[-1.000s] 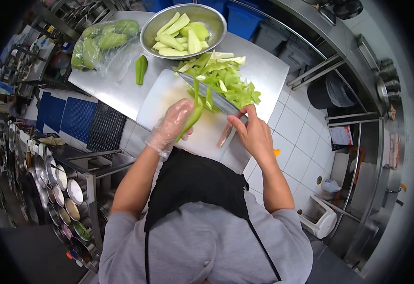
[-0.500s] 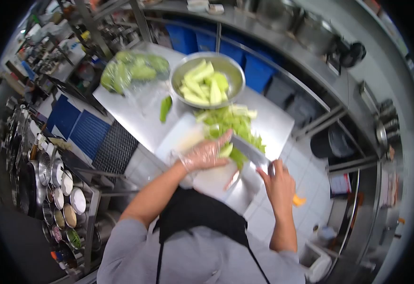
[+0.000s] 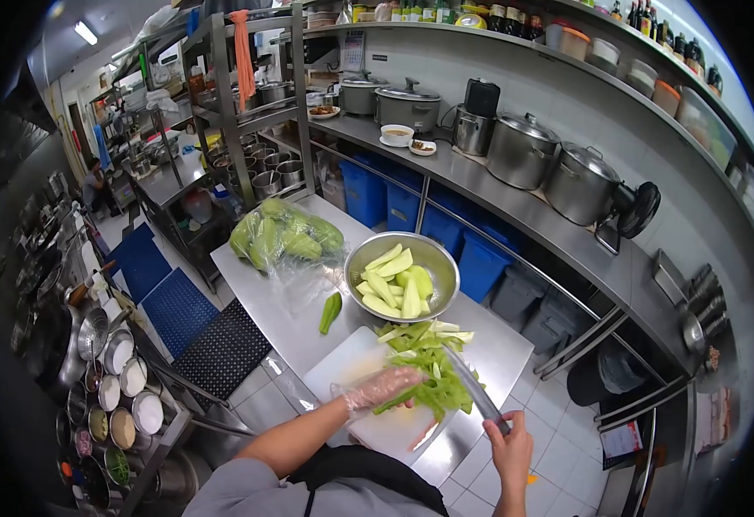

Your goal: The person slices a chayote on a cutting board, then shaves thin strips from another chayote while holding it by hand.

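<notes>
My right hand [image 3: 512, 448] grips the handle of a kitchen knife [image 3: 473, 383], its blade slanting up and left over light green vegetable peels [image 3: 433, 358]. In a clear plastic glove, my left hand [image 3: 385, 387] reaches over the white cutting board [image 3: 342, 358] with its fingers closed at the edge of the peels; what lies in them is hidden. The peels spread over the board's right side and the table. Just beyond them stands a steel bowl [image 3: 447, 289] of pale green peeled vegetable wedges [image 3: 394, 280].
A clear bag of green vegetables [image 3: 286, 233] lies at the table's [image 3: 282, 314] far left. One small green piece [image 3: 331, 313] rests left of the bowl. Lidded pots [image 3: 521, 153] line the back counter above blue bins [image 3: 471, 263]. Seasoning containers [image 3: 123, 426] stand at lower left.
The head view has tilted up, showing more of the shelves. The knife has swung steeper, its tip up among the peels. The pale piece by my left hand is hidden now.
</notes>
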`<state>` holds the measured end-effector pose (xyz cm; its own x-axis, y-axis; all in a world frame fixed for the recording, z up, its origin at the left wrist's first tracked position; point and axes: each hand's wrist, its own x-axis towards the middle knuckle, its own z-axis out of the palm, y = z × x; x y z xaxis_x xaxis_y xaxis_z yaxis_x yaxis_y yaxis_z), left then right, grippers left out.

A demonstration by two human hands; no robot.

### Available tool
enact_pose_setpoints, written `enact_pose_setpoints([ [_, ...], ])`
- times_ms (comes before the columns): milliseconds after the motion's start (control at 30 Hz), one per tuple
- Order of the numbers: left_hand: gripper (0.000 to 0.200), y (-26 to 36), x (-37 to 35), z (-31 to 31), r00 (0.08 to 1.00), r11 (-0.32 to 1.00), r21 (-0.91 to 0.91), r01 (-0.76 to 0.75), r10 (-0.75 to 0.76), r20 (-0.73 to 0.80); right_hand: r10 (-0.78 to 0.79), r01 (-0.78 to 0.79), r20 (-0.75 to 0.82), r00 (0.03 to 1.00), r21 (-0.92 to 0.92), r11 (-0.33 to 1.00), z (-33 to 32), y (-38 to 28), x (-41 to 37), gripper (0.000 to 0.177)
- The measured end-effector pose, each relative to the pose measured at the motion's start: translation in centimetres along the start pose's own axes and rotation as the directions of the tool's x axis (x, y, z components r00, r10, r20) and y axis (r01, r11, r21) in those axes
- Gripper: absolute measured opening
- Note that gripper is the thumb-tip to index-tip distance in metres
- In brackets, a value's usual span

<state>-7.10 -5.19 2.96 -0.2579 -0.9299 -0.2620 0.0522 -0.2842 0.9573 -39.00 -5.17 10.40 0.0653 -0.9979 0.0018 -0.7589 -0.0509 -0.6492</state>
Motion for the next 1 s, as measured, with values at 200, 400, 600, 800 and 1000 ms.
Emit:
enact_pose_setpoints([
  [200, 0.052, -0.8, -1.1, 0.2, 0.992, 0.977, -0.212, -0.023, -0.004, -0.127, -0.019, -0.002, 0.173, 0.985, 0.123, 0.992, 3.9, -0.6, 0.3, 0.046],
  [400, 0.049, -2.3, -1.9, 0.4, 0.952, 0.953, -0.265, -0.147, 0.063, -0.301, -0.014, -0.092, 0.289, 0.957, 0.350, 0.932, 7.2, 1.7, 1.3, 0.043],
  [600, 0.054, 1.2, -2.8, 0.8, 0.936, 0.870, -0.469, -0.151, -0.027, -0.352, -0.009, -0.278, 0.417, 0.909, 0.622, 0.732, 8.5, 1.8, 0.9, 0.040],
  [800, 0.056, 0.8, -2.2, 0.7, 0.937, 0.764, -0.622, -0.173, -0.067, -0.343, 0.064, -0.385, 0.493, 0.868, 0.585, 0.714, 7.7, 0.2, 0.2, 0.038],
  [1000, 0.050, 3.1, -0.7, 2.0, 0.865, 0.661, -0.639, -0.394, 0.031, -0.501, 0.039, -0.361, 0.471, 0.881, 0.618, 0.699, 7.7, -2.5, 0.0, 0.033],
])
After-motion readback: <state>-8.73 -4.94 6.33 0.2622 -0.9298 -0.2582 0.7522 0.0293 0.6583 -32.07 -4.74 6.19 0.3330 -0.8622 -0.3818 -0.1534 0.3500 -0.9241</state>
